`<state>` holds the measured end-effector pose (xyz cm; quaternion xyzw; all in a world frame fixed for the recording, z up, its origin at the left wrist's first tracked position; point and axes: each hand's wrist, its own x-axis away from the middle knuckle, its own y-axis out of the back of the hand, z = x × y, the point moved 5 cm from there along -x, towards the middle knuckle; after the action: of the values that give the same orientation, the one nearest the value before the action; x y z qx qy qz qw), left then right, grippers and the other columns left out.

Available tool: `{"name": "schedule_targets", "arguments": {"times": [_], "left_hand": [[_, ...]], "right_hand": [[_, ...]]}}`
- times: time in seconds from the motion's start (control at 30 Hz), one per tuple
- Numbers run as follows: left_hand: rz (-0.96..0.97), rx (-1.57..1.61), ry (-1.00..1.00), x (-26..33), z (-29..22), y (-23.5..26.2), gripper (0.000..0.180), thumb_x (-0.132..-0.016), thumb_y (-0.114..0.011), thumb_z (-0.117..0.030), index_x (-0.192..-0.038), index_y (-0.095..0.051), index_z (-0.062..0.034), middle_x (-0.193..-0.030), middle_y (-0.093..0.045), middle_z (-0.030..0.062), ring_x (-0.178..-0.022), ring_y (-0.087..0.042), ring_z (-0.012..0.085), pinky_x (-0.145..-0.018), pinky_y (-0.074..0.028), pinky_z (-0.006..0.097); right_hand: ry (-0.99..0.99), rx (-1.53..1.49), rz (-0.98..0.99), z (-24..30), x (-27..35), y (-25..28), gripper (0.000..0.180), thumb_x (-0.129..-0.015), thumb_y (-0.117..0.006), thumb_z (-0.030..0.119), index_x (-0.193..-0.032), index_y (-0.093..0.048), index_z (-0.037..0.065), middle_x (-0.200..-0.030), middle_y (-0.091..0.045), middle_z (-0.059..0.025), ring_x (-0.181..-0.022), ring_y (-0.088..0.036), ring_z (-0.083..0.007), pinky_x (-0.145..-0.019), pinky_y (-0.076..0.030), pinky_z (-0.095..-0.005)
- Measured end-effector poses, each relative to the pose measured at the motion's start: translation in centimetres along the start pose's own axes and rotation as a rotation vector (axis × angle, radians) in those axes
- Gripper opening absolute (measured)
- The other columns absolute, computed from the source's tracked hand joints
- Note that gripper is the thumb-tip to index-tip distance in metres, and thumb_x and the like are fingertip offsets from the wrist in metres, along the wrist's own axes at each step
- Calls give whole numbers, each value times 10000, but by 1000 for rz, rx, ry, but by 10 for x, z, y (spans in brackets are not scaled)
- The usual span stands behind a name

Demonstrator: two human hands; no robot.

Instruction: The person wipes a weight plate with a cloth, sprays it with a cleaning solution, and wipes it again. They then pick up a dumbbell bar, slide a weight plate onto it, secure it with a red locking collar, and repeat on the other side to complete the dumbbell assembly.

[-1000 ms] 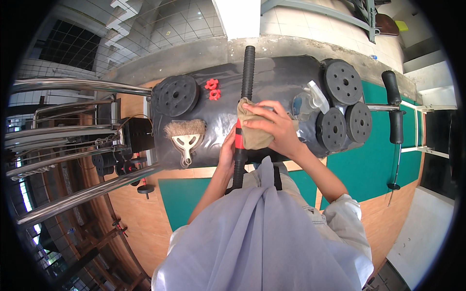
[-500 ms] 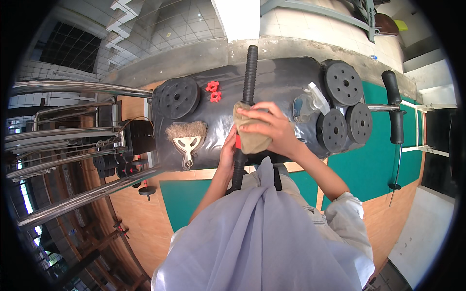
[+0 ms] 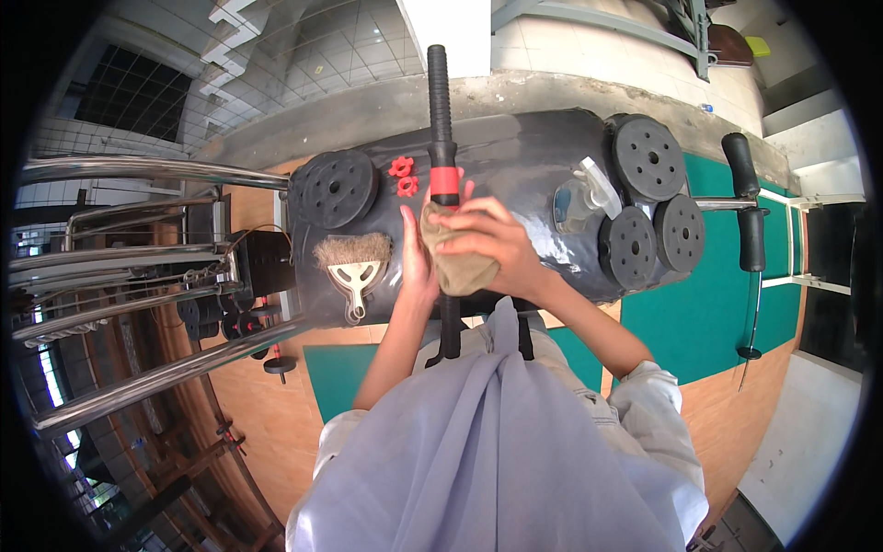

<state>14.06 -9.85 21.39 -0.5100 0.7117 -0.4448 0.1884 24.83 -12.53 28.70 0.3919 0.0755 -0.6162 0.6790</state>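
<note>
A black dumbbell bar [image 3: 441,106] with ridged ends and a red band stands lengthwise before me, its far end raised over the black padded bench. My right hand [image 3: 506,253] is closed on a khaki cloth [image 3: 464,265], pressing it round the bar's middle just below the red band. From the left, my left hand [image 3: 418,271] supports the bar; its thumb sticks up, and its other fingers pass behind the bar, mostly hidden. Left of the bar, two red star-shaped collar nuts [image 3: 403,177] lie on the bench. A brush [image 3: 354,267] with pale bristles and a cream handle lies nearer me.
On the bench [image 3: 524,147], a black weight plate [image 3: 334,189] lies at the left and three more at the right, including a large one [image 3: 649,158]. A clear spray bottle [image 3: 581,202] lies beside them. Chrome rails [image 3: 166,368] run along the left; green mats [image 3: 717,322] cover part of the floor.
The bar's far end has shifted left and farther away, baring the red band. Cloth and right hand have moved slightly left and down along the bar. My left thumb now stands apart.
</note>
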Motion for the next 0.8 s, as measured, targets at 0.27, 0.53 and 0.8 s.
{"name": "schedule_targets", "arguments": {"times": [0.27,0.53,0.8], "left_hand": [[-79,347,41,-35,-3,13,554,-886,-546,-35,-1396,-341,-103,-1331,-469,101,-940,-561,199,-799,-531,289],[-174,419,-24,-48,-15,13,495,-889,-592,-62,-1341,-391,-70,-1056,-526,108,-915,-557,188,-777,-523,303],[122,456,91,-44,-22,-12,503,-995,-409,-279,-1417,-308,-24,-1090,-555,128,-928,-552,193,-806,-515,316]], "right_hand": [[-59,18,-26,-10,-4,2,365,-590,-771,128,-945,-689,149,-1177,-625,-3,-1042,-538,-251,-865,-500,-356],[117,-120,226,22,16,-12,364,-594,-783,152,-947,-696,166,-1182,-625,3,-1005,-544,-247,-832,-496,-335],[119,10,142,6,0,2,372,-580,-773,115,-937,-674,147,-1205,-604,17,-1044,-524,-253,-835,-497,-343]]}}
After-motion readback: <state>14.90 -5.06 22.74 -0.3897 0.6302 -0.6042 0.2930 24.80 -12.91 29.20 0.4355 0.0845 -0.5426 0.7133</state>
